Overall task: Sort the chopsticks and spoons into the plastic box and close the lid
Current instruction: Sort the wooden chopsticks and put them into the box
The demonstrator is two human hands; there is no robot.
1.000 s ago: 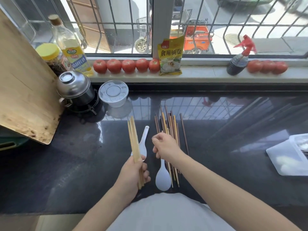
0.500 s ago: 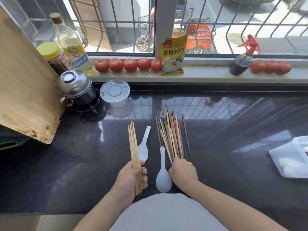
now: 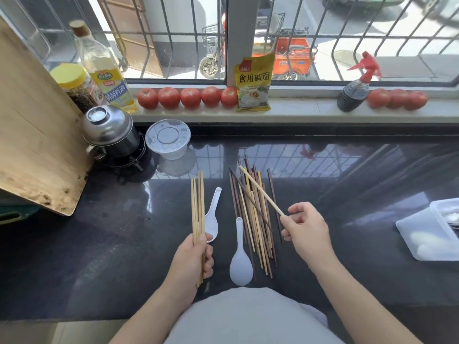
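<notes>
Counter: a dark, glossy stone worktop [image 3: 104, 244] runs under a barred window [image 3: 173, 33] and mirrors the bars.
Sill: two rows of tomatoes [image 3: 190, 98], a yellow packet [image 3: 253, 83] and a dark spray bottle [image 3: 354, 91] with a red trigger stand along the ledge.
Left side: a wooden cutting board [image 3: 34, 135] leans at the edge; beside it stand an oil bottle [image 3: 104, 70], a yellow-lidded jar [image 3: 77, 86], a steel pot [image 3: 109, 132] and a lidded round tub [image 3: 169, 140].
Left hand: the left hand [image 3: 193, 261] is clenched round a bundle of pale chopsticks [image 3: 197, 207], held upright with tips pointing toward the window.
Right hand: the right hand [image 3: 305, 229] pinches the end of one pale chopstick [image 3: 260, 191], which slants up and left above the pile.
Pile: mixed dark and pale loose chopsticks [image 3: 253, 219] lie on the counter between the hands.
Spoons: one white spoon [image 3: 212, 214] lies just beside the held bundle; a second white spoon [image 3: 241, 256] lies against the pile's left edge.
Plastic box: the plastic box [image 3: 444, 212] sits at the far right edge, well apart from the pile, its lid [image 3: 422, 239] off and resting against it.
</notes>
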